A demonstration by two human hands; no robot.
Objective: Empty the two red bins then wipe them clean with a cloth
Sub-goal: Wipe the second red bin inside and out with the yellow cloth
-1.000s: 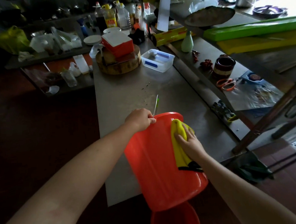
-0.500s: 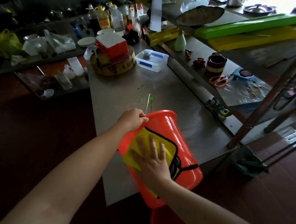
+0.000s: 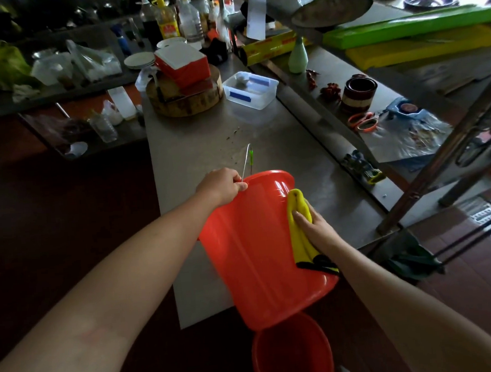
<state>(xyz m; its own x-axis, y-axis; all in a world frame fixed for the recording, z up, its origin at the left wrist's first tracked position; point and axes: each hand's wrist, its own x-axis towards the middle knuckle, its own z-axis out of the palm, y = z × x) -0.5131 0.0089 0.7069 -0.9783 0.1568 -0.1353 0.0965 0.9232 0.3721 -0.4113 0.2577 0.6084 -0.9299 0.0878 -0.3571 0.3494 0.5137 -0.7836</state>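
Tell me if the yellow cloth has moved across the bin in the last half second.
Yes. The yellow cloth slid right across the red bin, away from the left hand on its rim.

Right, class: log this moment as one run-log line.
step: wiping outside | red bin: tilted, mouth away | left hand: grips far rim | right hand: presses yellow cloth on side | second red bin: floor, below

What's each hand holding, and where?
Left hand grips the tilted red bin at its rim; right hand presses the yellow cloth against its outer wall.
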